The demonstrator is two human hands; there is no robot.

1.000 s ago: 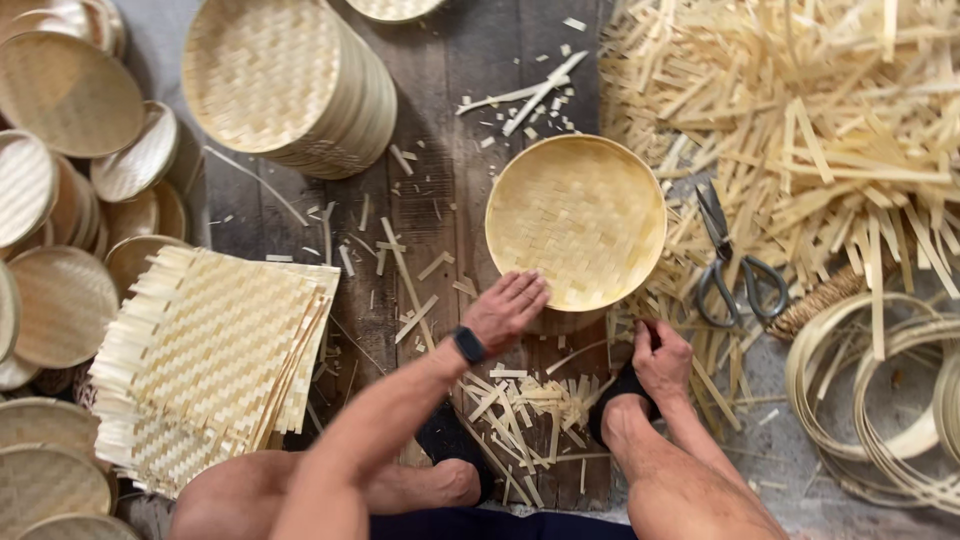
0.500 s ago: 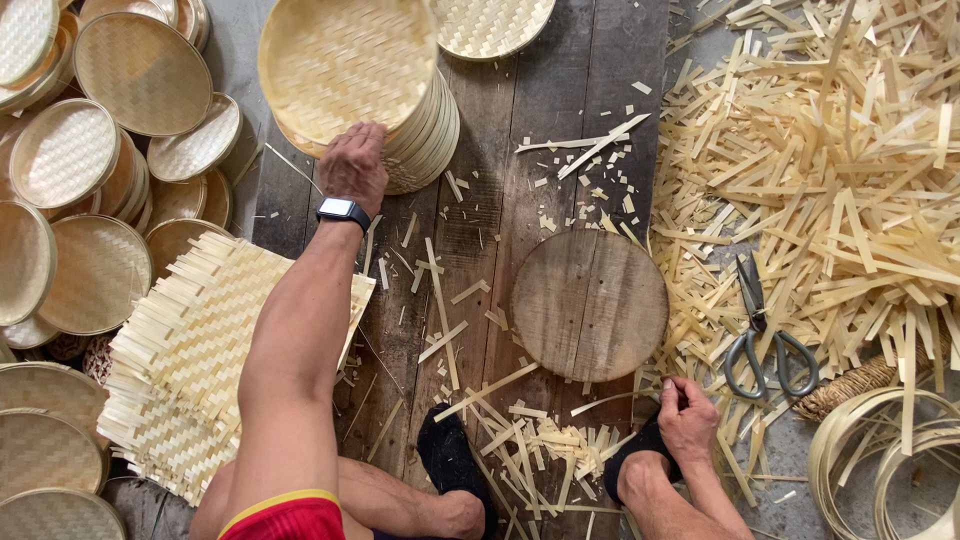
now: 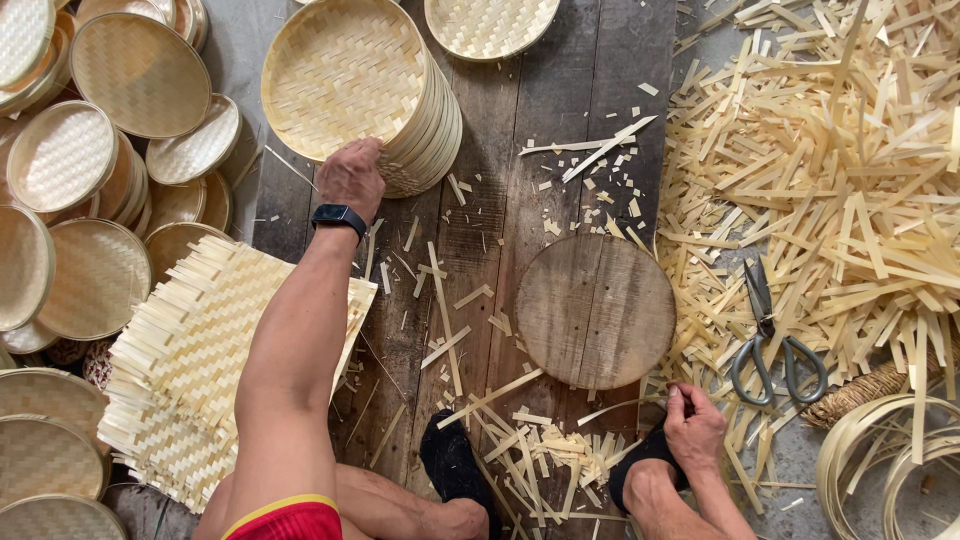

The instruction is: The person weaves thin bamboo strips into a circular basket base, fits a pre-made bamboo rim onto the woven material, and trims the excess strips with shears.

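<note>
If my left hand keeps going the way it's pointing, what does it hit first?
The left hand already sits at the near rim of the stack of round woven trays, so probably that stack.

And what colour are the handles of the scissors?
Dark grey, on the scissors lying among the bamboo strips; head view.

The only screen in view is the smartwatch (image 3: 338, 216) on the wrist of the left hand (image 3: 352, 176), which reaches up to the near edge of a stack of woven trays. Its face is a small rounded rectangle, dark and apparently unlit, on a black band, though it is too small to be sure. No packages, labels or signs show.
</note>
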